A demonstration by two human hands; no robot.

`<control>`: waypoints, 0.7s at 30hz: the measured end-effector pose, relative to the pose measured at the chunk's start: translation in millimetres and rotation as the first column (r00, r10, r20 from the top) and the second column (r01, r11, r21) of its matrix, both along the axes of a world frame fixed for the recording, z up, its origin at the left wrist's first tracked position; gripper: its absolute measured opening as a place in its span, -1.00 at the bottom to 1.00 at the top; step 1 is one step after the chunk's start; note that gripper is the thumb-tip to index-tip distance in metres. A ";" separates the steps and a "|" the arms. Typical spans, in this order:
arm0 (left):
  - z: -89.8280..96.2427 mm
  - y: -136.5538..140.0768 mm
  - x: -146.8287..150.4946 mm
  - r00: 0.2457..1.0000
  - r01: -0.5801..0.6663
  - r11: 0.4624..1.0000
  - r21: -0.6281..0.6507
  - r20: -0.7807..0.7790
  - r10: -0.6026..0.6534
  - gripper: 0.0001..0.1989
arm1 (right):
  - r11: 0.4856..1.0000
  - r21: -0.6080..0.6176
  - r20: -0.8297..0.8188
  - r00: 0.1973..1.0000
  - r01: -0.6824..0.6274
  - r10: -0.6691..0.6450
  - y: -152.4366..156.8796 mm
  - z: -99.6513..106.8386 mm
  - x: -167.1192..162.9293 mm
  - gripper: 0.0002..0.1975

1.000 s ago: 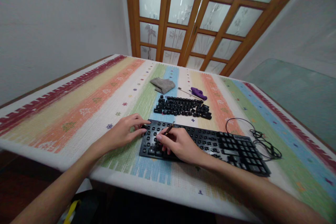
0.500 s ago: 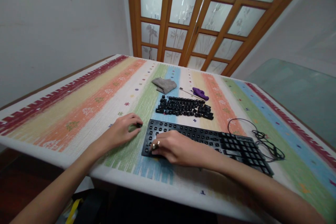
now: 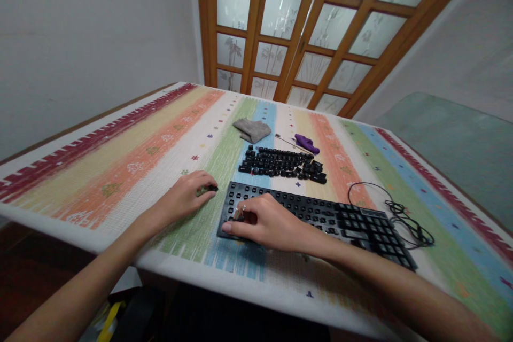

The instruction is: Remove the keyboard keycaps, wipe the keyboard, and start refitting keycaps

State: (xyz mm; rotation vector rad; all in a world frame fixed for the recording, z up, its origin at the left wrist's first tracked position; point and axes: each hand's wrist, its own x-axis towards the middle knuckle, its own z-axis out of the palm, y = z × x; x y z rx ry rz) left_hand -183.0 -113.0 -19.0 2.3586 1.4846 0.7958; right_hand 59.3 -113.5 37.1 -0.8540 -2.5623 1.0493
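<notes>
A black keyboard lies on the table, its left and middle part stripped of keycaps so the switches show; keycaps remain on its right end. My right hand, with a ring on a finger, is over the lower left corner. Its thumb is stretched out, apart from the curled fingers, whose tips are partly hidden. Left of the keyboard, my left hand rests low with bent fingers around a small black keycap. Behind the keyboard sit loose black keycaps laid out in rows.
A grey cloth and a purple cloth lie behind the loose keycaps, with a thin rod between them. The coiled cable is at the keyboard's right. A striped tablecloth covers the table; its front edge is close to my body.
The thumb and fingers of my right hand have spread apart over the keyboard's lower left corner. My left hand stays almost in place. The view has shifted slightly.
</notes>
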 end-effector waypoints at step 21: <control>0.9 30.6 15.0 0.999 -0.004 0.999 -0.042 0.047 0.006 -0.80 | 0.713 -0.670 0.126 0.978 0.207 -0.166 38.4 -16.5 -6.0 -0.78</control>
